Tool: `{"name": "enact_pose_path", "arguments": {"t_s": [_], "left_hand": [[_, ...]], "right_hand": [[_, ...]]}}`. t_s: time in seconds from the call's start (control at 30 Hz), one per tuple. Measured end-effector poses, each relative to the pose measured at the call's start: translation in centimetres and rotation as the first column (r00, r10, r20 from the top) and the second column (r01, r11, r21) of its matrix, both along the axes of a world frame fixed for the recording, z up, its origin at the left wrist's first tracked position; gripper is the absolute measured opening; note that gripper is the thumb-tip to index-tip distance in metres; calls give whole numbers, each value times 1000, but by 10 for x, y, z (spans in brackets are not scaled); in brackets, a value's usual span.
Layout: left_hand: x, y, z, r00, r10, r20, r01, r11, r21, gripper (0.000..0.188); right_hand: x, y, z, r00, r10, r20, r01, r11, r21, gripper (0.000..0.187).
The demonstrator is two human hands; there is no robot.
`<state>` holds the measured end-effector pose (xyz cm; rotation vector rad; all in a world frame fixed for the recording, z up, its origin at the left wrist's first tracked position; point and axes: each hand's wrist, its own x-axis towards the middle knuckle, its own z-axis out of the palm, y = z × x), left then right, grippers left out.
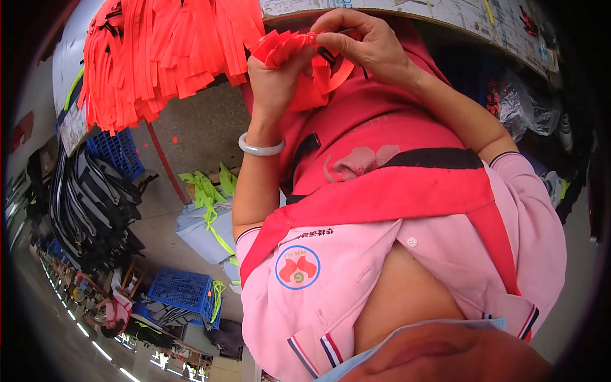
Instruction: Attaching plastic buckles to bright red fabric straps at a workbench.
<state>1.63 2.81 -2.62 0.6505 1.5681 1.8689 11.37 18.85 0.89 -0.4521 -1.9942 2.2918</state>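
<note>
- Left hand (pixel 270 86): fingers closed round an orange-red strip bunch (pixel 278 48), its folded ends fanned out above the fist.
- Right hand (pixel 375 51): just right of the left hand; thumb and forefinger pinched together at the bunch's near edge, other fingers curled.
- Work table (pixel 455 14): beyond the right hand and to its right; worn, whitish top.
- Red apron (pixel 375 124): directly below both hands, over a pink shirt (pixel 528 216).
- Hanging orange-red strips (pixel 165 57): dense mass left of the left hand, nearest ones just beside its knuckles.
- Grey and black strips (pixel 89 204): draped bundle, well left of the left hand and nearer the body.
- Blue crate (pixel 181 291): same side, farther back from the left hand.
- Pale blue sheets (pixel 202 232): stacked left of the left forearm, yellow-green strips (pixel 205 191) on top.
- Clear plastic bag (pixel 519 105): right of the right hand, well apart.
- Pale bangle (pixel 261 148): round the left wrist.
- Small black piece (pixel 327 55): just under the right fingertips; kind cannot be told.
</note>
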Motion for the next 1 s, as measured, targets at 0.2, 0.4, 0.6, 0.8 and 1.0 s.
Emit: {"name": "enact_pose_path", "arguments": {"t_s": [0.2, 0.4, 0.6, 0.8, 1.0], "left_hand": [[6, 2, 0, 998, 52, -20, -50, 997, 66, 11], [5, 3, 0, 993, 58, -101, -56, 998, 19, 8], [4, -1, 5, 995, -40, -92, 40, 999, -10, 7], [7, 5, -7, 998, 25, -51, -28, 997, -70, 7], [5, 2, 9, 994, 16, -108, -17, 1000, -4, 8]], "right_hand": [[-1, -1, 2, 943, 189, -275, -36, 877, 480, 17], [0, -3, -4, 944, 170, -283, -26, 892, 451, 17], [1, -4, 4, 947, 178, -266, -26, 870, 492, 17], [0, -5, -8, 971, 70, -230, 7, 948, 319, 15], [-1, -10, 20, 970, 52, -236, -28, 994, 103, 9]]}}
